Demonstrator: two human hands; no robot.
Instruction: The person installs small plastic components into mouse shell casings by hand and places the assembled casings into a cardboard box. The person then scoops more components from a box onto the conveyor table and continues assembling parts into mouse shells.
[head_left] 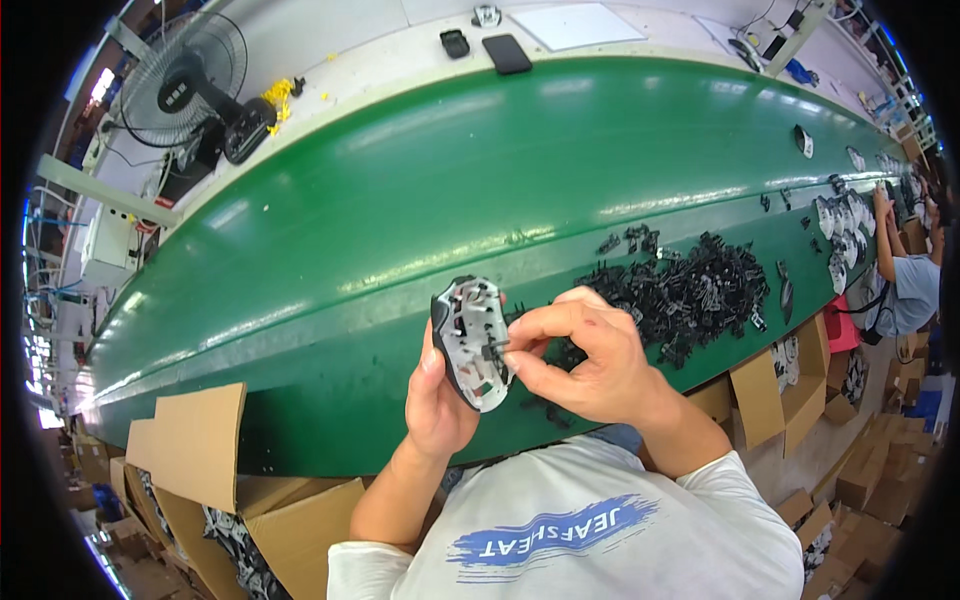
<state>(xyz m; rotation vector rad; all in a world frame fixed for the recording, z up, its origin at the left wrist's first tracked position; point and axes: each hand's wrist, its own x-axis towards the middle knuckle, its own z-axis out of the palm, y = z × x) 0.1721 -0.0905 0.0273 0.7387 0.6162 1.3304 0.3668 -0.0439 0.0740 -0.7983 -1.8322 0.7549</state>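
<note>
My left hand grips a curved white-and-black plastic shell, shaped like a computer mouse's housing, along its left side. The hollow inside faces up and shows several dark posts. At the shell's right edge, the thumb and forefinger of my right hand pinch a small black plastic part, which touches the inside of the shell. Its exact form is partly hidden by the fingertips. To the right of the shell, and partly behind my right hand, a heap of small black plastic parts lies on the green belt.
An opened cardboard box with shells stands at lower left; another box is at right. Several white shells lie near a co-worker. Beyond the belt, a shelf holds a fan and a phone.
</note>
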